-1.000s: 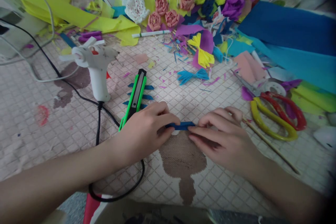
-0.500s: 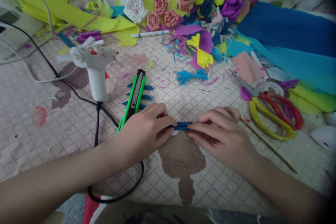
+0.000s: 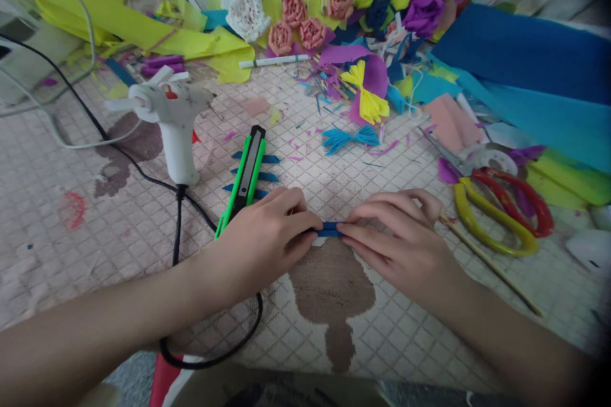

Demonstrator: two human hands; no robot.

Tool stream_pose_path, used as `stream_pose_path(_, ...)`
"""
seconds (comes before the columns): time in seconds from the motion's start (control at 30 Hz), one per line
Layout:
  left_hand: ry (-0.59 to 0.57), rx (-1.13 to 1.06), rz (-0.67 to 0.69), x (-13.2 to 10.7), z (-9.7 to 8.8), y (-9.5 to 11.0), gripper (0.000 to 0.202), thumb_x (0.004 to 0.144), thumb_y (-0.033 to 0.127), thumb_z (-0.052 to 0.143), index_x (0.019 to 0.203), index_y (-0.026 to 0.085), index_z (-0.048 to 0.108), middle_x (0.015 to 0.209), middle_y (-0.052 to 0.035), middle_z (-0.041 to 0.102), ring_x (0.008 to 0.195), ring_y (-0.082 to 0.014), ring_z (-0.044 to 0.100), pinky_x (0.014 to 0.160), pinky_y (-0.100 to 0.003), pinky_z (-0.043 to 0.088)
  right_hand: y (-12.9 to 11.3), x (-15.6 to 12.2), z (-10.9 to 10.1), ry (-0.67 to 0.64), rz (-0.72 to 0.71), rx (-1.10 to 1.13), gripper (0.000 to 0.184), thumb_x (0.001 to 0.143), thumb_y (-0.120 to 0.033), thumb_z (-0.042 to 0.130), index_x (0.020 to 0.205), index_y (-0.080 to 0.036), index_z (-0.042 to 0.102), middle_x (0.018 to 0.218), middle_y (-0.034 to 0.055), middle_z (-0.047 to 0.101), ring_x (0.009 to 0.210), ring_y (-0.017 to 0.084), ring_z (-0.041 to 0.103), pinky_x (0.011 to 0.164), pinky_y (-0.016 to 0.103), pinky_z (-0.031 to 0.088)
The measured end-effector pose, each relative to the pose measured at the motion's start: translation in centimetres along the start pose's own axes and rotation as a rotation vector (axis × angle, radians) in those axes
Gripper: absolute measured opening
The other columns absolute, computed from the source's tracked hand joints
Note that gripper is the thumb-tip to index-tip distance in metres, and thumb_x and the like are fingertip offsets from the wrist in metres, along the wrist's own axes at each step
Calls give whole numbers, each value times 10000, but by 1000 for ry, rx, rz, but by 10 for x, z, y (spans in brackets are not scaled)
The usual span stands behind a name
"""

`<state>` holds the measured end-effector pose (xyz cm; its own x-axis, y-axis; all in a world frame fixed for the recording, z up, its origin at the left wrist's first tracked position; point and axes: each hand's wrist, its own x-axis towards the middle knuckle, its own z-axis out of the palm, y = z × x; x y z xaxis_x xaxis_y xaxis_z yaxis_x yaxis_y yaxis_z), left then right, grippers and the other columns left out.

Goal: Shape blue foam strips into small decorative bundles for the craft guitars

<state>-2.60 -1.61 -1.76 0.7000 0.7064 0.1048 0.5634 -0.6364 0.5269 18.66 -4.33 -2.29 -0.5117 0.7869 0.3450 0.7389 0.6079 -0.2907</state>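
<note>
Head view:
- The left hand (image 3: 260, 238) and the right hand (image 3: 405, 248) met low in the middle of the tabletop (image 3: 119, 235), over a brown patch in its quilted cloth.
- Between them lay a blue paper strip (image 3: 329, 229), narrow and folded, flat against the cloth. Only its short middle showed, and both ends were hidden under fingertips.
- The left grip was clenched on the strip's left end, thumb under and fingers curled over. The right grip pinched the other end, fingers stretched out along it.
- As I judged it, the step in hand was pressing the strip's folds tight. Any further crease would have called for both ends held level and pinched firmly, as the paper looked thin and springy.
- A green utility knife (image 3: 245, 175) lay just beside the left knuckles, across several small blue paper slivers (image 3: 267, 159).
- A white glue gun (image 3: 174, 121) stood farther left, with its black cord (image 3: 177, 229) looping under the left wrist.
- Yellow-and-red scissors (image 3: 496, 210) and a wooden skewer (image 3: 491, 264) lay near the right hand.
- A light blue paper bow (image 3: 348, 138) sat beyond the hands, and paper flowers (image 3: 293, 9) were heaped at the far edge.
</note>
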Motion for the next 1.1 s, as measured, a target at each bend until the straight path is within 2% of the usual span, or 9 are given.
stream_pose_path(0.27, 11, -18, 7, 0, 0, 0, 162, 867, 160, 498, 879, 158, 659, 827, -50, 535, 807, -168, 521, 716, -295, 453, 2, -1, 2, -30, 20, 35, 92, 870, -226, 559, 831, -267, 632, 858, -11, 669, 877, 177, 584, 804, 407, 362)
stream_pose_path(0.53, 31, -34, -2, 0, -1, 1, 130, 846, 192, 542, 862, 141, 661, 824, -55, 555, 792, -168, 537, 704, -287, 459, 0, 1, 5, -15, 76, 48, 98, 864, -190, 553, 850, -216, 646, 853, 7, 675, 864, 169, 573, 816, 397, 365)
stream_pose_path(0.67, 37, -25, -30, 1, 0, 1, 165, 868, 184, 502, 815, 136, 651, 799, -54, 544, 794, -171, 537, 708, -290, 457, -1, 2, 7, 10, 126, 22, 95, 846, -181, 575, 882, -210, 658, 850, 10, 671, 845, 167, 565, 811, 398, 338)
stream_pose_path(0.87, 44, -10, -41, 2, 1, 0, 163, 875, 189, 489, 894, 141, 643, 845, -60, 553, 830, -182, 537, 732, -309, 458, -4, 2, 5, 35, 154, 20, 63, 815, -205, 616, 798, -219, 675, 776, 4, 646, 790, 169, 545, 783, 390, 316)
stream_pose_path(1.1, 45, -50, -42, 2, 0, 1, 83, 809, 143, 562, 855, 142, 632, 852, -53, 573, 822, -181, 550, 713, -300, 463, -6, 2, 3, -15, 225, 150, 54, 763, -156, 635, 729, -194, 620, 777, 7, 625, 800, 171, 535, 750, 359, 350)
